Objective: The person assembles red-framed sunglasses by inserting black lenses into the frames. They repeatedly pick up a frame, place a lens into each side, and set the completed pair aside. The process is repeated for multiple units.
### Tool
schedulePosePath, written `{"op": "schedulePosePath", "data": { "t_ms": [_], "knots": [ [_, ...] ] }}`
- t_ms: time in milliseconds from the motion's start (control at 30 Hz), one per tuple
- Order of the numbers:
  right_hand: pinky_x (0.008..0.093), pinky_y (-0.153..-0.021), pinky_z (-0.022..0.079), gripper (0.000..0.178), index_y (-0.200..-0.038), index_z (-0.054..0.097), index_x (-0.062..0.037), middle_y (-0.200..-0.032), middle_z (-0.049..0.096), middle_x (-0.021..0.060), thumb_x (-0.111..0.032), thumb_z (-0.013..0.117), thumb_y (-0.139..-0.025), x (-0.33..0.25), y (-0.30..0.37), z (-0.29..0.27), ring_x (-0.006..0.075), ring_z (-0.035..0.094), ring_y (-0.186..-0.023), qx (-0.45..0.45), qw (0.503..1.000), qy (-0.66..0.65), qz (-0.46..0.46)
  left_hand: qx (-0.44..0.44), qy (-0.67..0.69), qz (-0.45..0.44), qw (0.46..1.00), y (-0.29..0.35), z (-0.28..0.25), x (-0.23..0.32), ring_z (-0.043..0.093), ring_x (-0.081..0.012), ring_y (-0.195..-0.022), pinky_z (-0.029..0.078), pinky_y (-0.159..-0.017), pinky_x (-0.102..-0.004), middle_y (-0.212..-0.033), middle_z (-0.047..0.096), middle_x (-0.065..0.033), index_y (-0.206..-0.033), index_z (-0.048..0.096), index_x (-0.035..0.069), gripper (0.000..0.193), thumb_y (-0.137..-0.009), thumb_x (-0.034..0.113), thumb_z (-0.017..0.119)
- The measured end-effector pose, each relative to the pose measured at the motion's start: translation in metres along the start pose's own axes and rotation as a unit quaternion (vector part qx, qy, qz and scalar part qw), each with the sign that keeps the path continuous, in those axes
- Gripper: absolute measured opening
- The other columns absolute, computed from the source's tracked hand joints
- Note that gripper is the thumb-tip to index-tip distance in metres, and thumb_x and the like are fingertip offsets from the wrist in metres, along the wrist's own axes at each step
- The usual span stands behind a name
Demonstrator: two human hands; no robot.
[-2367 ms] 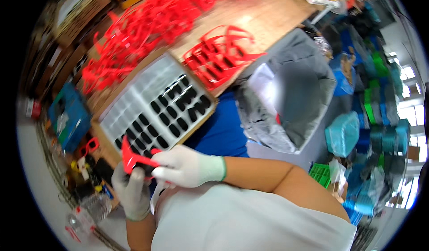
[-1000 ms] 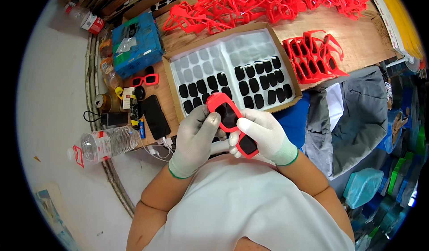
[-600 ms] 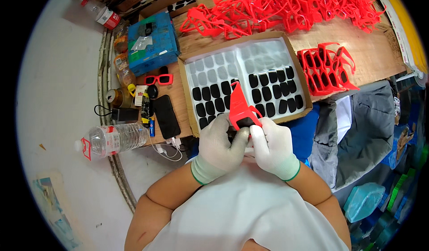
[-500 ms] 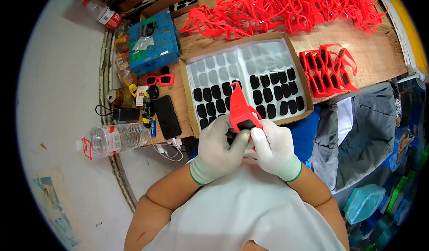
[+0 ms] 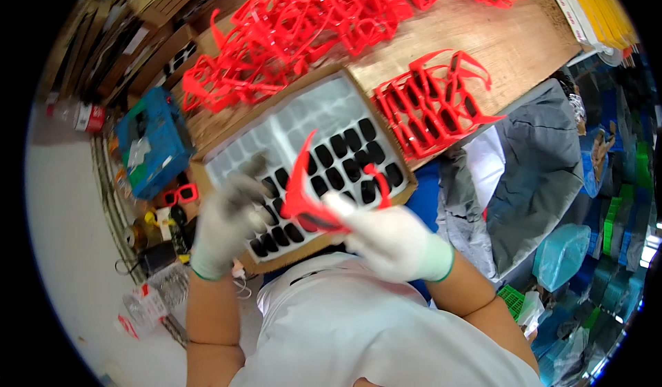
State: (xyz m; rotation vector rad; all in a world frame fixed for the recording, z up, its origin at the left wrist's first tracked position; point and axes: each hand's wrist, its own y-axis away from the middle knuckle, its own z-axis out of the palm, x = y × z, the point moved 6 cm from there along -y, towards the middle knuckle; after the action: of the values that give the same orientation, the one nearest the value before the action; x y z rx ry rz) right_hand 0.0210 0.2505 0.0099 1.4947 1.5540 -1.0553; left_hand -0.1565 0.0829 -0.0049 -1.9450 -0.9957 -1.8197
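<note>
Nearest the body, the gloved right hand point(image 5: 393, 239) is closed around a pair of red glasses point(image 5: 314, 204), whose arms stick up toward twelve o'clock. At nine o'clock from the glasses, the gloved left hand point(image 5: 231, 218) has its fingers curled loosely beside the frame; whether it grips anything cannot be told. Just beyond both hands lies a cardboard tray point(image 5: 396, 149) of dark lenses point(image 5: 345, 163). At two o'clock from the tray sits a row of red frames point(image 5: 434, 108), and at twelve o'clock a loose heap of frames point(image 5: 310, 28) covers the wooden table point(image 5: 503, 39).
</note>
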Motion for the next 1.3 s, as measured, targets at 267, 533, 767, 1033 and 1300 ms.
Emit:
{"op": "schedulePosePath", "data": {
  "t_ms": [267, 533, 767, 1033, 1300],
  "knots": [
    [0.0403, -0.075, 0.056, 0.042, -0.138, 0.054, -0.0048, -0.093, 0.072, 0.0212, -0.014, 0.053, -0.098, 0.143, 0.025, -0.243, 0.0339, 0.072, -0.082, 0.383, 0.86, 0.284, 0.184, 0.22, 0.43, -0.076, 0.872, -0.179, -0.171, -0.156, 0.055, -0.023, -0.125, 0.043, -0.109, -0.0398, -0.134, 0.06, -0.0082, -0.128, 0.059, 0.009, 0.038, -0.1, 0.033, 0.062],
    [0.0487, -0.087, 0.05, 0.038, -0.122, 0.062, 0.0048, -0.103, 0.068, 0.0237, -0.019, 0.062, -0.091, 0.159, -0.002, -0.198, 0.0415, 0.064, -0.099, 0.329, 0.811, 0.434, 0.215, 0.293, 0.064, 0.132, 0.945, -0.141, -0.161, -0.083, 0.062, -0.0224, -0.109, 0.054, -0.092, -0.0337, -0.12, 0.062, -0.0102, -0.126, 0.06, 0.003, 0.031, -0.101, 0.021, 0.062],
    [0.0487, -0.089, 0.049, 0.039, -0.118, 0.064, 0.0039, -0.104, 0.069, 0.0195, -0.021, 0.067, -0.088, 0.14, 0.015, -0.186, 0.0382, 0.063, -0.101, 0.324, 0.78, 0.517, 0.141, 0.199, -0.03, 0.082, 0.976, -0.063, -0.067, -0.004, 0.064, -0.0174, -0.093, 0.052, -0.083, -0.0311, -0.105, 0.067, -0.0104, -0.109, 0.059, 0.002, 0.034, -0.105, 0.035, 0.049],
    [0.0437, -0.091, 0.05, 0.039, -0.108, 0.07, -0.0027, -0.102, 0.07, 0.0232, -0.037, 0.053, -0.097, 0.217, 0.037, -0.22, 0.0418, 0.065, -0.102, 0.242, 0.864, 0.259, 0.358, 0.012, 0.047, -0.05, 0.998, 0.03, 0.003, -0.016, 0.061, -0.0168, -0.078, 0.053, -0.074, -0.0325, -0.107, 0.063, -0.0188, -0.133, 0.045, -0.007, 0.042, -0.093, 0.006, 0.044],
    [0.0469, -0.093, 0.051, 0.036, -0.118, 0.067, -0.0023, -0.115, 0.069, 0.0201, -0.024, 0.065, -0.089, 0.177, 0.042, -0.209, 0.0395, 0.065, -0.106, 0.284, 0.777, 0.528, 0.193, 0.114, 0.241, -0.012, 0.964, 0.072, -0.004, -0.018, 0.06, -0.0206, -0.067, 0.053, -0.061, -0.0336, -0.09, 0.06, -0.0156, -0.124, 0.042, 0.002, 0.038, -0.091, 0.016, 0.053]
  ]
}}
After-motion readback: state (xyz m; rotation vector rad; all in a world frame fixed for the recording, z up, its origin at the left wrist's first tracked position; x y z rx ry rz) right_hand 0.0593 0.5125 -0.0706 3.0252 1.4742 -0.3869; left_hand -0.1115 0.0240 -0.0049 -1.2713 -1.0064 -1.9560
